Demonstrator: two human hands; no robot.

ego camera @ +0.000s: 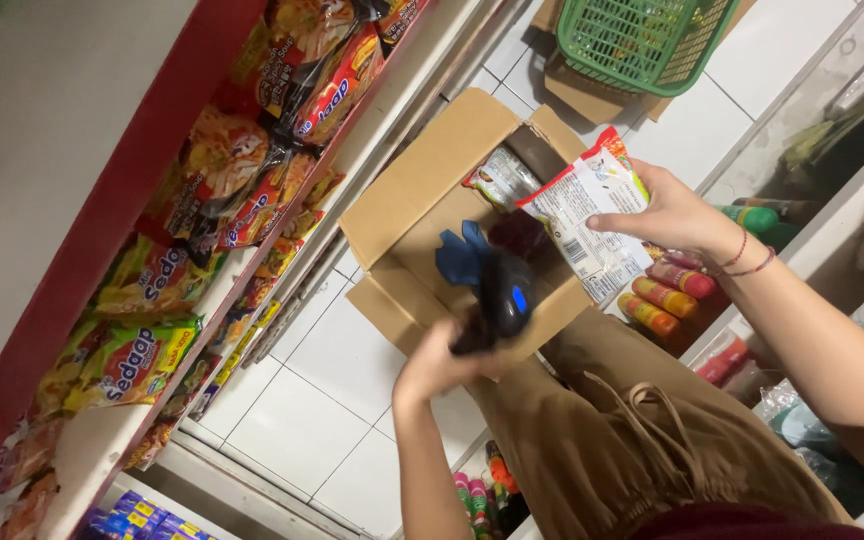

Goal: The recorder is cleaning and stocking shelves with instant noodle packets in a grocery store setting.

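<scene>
My right hand (674,213) holds a white noodle packet (589,218) with a red and green top, over an open cardboard box (422,185) on the floor. My left hand (440,362) grips a black handheld scanner (504,295) with a blue light, just below the packet. Something blue (459,255) shows beside the scanner; I cannot tell what it is. More packets (500,178) lie inside the box. My lap in brown trousers (642,440) is under the box's near corner.
Red-edged shelves (142,180) with rows of noodle packets (132,360) run along the left. A green basket (642,40) sits beyond the box on cardboard. Small bottles (662,290) stand on a low right shelf. White floor tiles (302,400) lie between.
</scene>
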